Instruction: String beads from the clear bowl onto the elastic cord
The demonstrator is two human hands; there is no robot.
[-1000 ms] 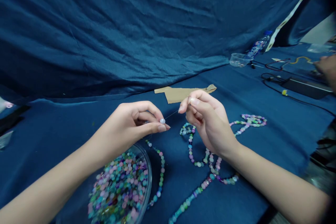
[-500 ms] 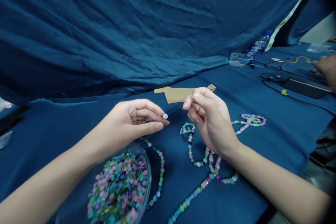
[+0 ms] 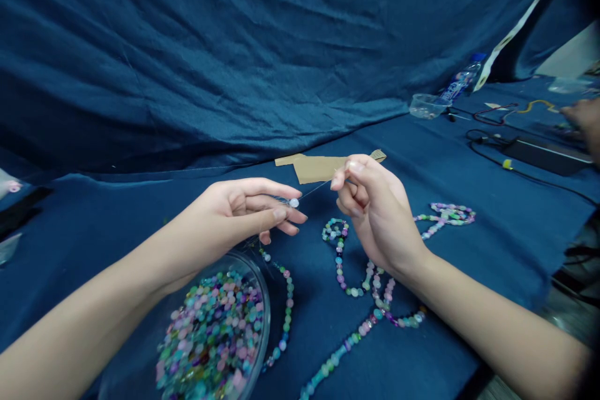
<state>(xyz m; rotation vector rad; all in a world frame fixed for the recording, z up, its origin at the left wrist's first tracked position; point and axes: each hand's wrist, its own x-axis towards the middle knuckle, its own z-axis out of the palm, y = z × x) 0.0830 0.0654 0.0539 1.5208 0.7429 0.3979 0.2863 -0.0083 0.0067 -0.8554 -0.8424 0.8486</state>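
Note:
A small white bead (image 3: pixel 294 202) sits on a clear thread (image 3: pixel 315 188) at the fingertips of my left hand (image 3: pixel 244 207). The thumb of that hand presses the thread against the fingers, with the index finger raised a little above the bead. My right hand (image 3: pixel 375 209) pinches the other stretch of thread between thumb and index finger, holding it taut. Loose thread trails below my left fingers. A long strand of coloured beads (image 3: pixel 287 309) curves down under the left hand, and more strung beads (image 3: pixel 339 269) lie in loops beneath the right.
A clear bowl (image 3: pixel 265 300) full of loose coloured beads stands below my left forearm. Behind my hands lies a piece of brown cardboard (image 3: pixel 319 170). To the right are a plastic bottle (image 3: pixel 462 81), a small clear cup (image 3: pixel 424 106), a dark box with cables (image 3: pixel 546 155) and another person's hand (image 3: pixel 585 119).
My left index finger has lifted off the bead and the lower fingers have spread further. The bead has shifted very slightly up and left. My right hand has moved slightly to the right.

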